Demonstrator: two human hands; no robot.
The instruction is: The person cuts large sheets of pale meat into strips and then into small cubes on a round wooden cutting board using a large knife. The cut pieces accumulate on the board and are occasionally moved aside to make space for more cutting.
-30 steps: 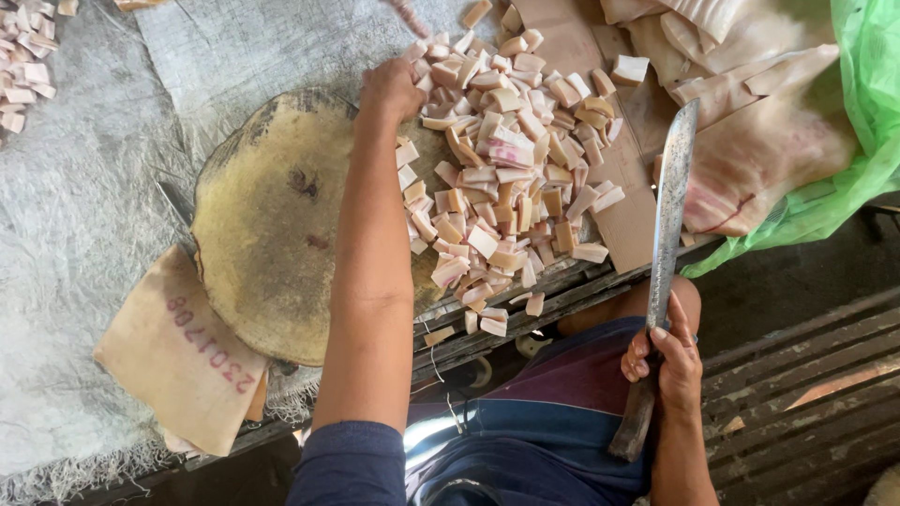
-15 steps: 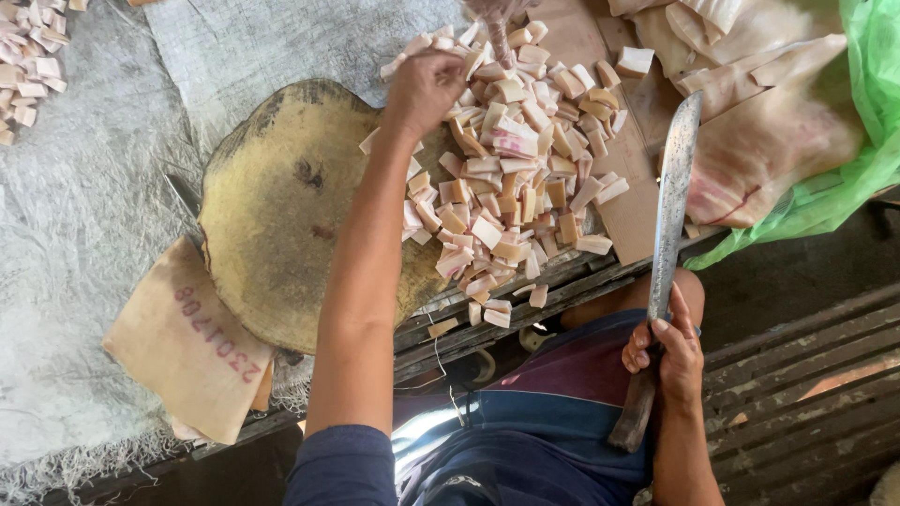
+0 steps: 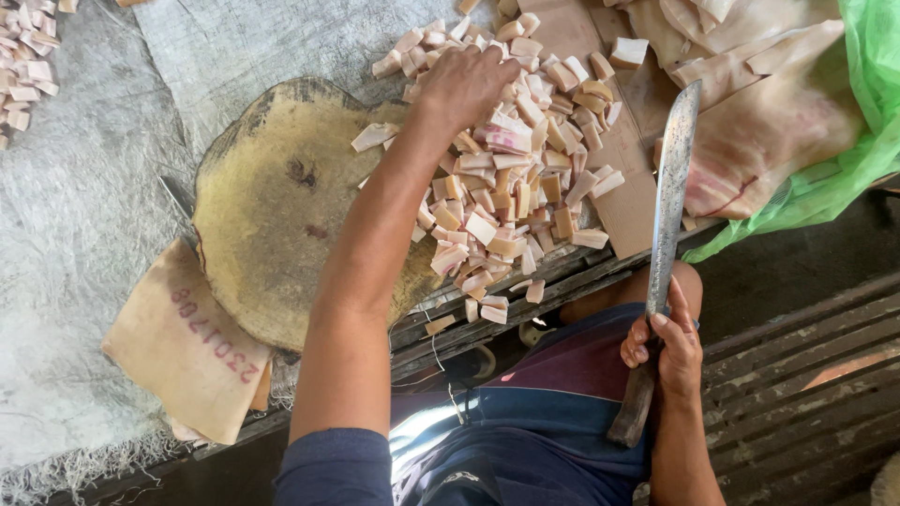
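Note:
My left hand (image 3: 466,86) reaches across and rests, fingers spread, on the far side of a heap of small pale cut pieces (image 3: 514,183). The heap lies at the right edge of a round, worn wooden chopping block (image 3: 277,201). My right hand (image 3: 667,349) sits near my lap, closed around the wooden handle of a long cleaver (image 3: 667,197). The blade points away from me, up past the heap's right side.
Large pale slabs (image 3: 769,122) lie at the top right, partly on a green plastic bag (image 3: 844,159). A brown sack (image 3: 187,342) sticks out under the block. White woven sheeting (image 3: 75,244) covers the left. More cut pieces (image 3: 23,70) sit at the top left.
My left hand has slid from the block's upper edge rightward onto the top of the heap. The right hand and the cleaver have held their place.

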